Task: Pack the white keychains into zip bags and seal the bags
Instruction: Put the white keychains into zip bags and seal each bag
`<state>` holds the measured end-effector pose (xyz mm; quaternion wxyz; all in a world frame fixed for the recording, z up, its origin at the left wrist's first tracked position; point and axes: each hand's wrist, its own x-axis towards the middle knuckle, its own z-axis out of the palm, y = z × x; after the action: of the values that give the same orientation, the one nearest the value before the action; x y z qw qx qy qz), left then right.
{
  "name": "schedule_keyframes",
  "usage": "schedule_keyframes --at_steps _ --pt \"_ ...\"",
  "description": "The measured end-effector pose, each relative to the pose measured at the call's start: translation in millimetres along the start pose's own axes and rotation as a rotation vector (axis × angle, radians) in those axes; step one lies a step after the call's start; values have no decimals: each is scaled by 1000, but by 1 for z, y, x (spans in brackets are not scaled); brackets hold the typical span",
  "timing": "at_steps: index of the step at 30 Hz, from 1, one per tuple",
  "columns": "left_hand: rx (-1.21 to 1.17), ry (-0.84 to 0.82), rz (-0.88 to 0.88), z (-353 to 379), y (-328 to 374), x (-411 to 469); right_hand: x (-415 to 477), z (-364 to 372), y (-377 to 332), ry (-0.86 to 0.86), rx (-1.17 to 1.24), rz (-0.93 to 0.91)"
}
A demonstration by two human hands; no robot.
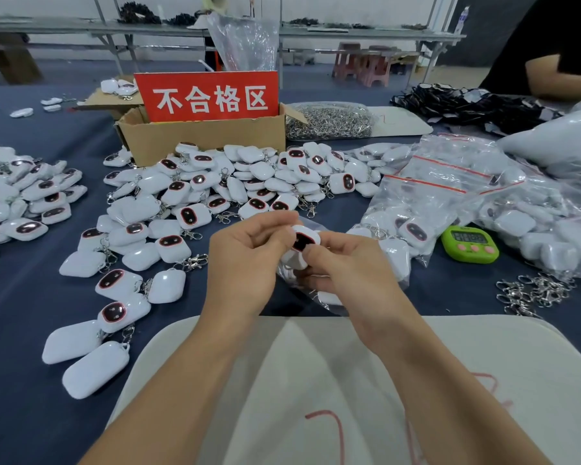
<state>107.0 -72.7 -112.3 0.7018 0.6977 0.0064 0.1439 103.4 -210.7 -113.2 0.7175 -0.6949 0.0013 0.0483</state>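
Both my hands meet over the middle of the blue table. A white keychain (303, 239) with a dark red-rimmed face sits between them, pinched by my left hand (245, 260) and my right hand (346, 263). Beneath it a clear zip bag (319, 298) holds other white keychains; my right fingers curl around the bag's upper part. Loose white keychains (215, 186) lie heaped beyond and left of my hands. Filled zip bags (450, 196) with red seal strips pile up on the right.
A cardboard box (202, 135) with a red sign stands at the back centre. A green timer (469, 245) and loose metal clasps (530, 292) lie at right. A bag of metal rings (329, 120) sits behind. Another person's arm (557, 75) is at far right.
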Motion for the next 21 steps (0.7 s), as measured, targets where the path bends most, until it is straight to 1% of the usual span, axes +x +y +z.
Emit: schedule_keyframes --at_steps 3,6,9,13,17,21 --pt "-55 -25 -43 0 2 1 -1 0 -1 -14 66 15" --pt "-66 -83 -78 -1 0 0 1 -2 0 30 28 9" --pt "-64 -127 -89 2 1 -4 1 -3 1 32 7 1" --pt "-95 -143 -63 1 2 -4 1 -2 0 -14 12 -12" --pt "-69 -123 -55 1 3 -4 1 -2 0 -11 -1 -14" --pt "-64 -34 -45 2 2 -5 1 -1 -2 -42 -5 -1"
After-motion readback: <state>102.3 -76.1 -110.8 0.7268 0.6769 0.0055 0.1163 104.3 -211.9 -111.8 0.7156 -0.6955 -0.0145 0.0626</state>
